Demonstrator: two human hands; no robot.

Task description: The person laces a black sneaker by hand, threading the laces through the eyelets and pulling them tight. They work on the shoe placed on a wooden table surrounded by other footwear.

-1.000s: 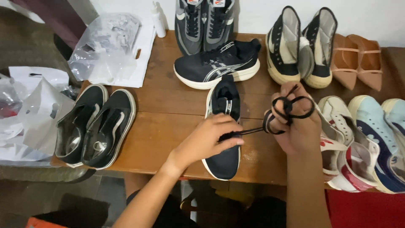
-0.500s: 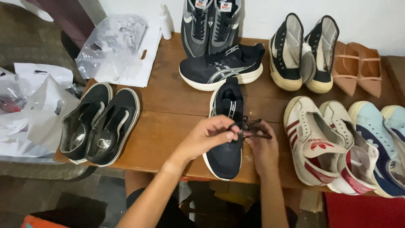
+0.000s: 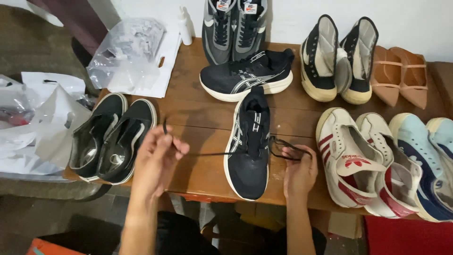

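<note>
Head view: a black running shoe (image 3: pixel 248 146) lies toe toward the person on the wooden table (image 3: pixel 203 118), between a pair of black slip-ons (image 3: pixel 113 137) and a white sneaker with red stripes (image 3: pixel 351 165). The left hand (image 3: pixel 158 158) pinches one end of the black lace (image 3: pixel 212 152), drawn out taut to the left of the shoe; the right hand (image 3: pixel 299 172) is closed on the other end, which loops loosely just beside the shoe's right edge. Doing this well probably means keeping both ends equally tight and level (the right side looks slacker), so the lace sits even across the eyelets.

At the table's far left lies a crumpled clear plastic bag (image 3: pixel 127 52) on a flat white bag (image 3: pixel 160 61), with a small white bottle (image 3: pixel 185 26) upright near it. White plastic bags (image 3: pixel 47 123) sit off the left edge. Small red-and-white tongue labels (image 3: pixel 236 7) show on the grey pair at the back.
</note>
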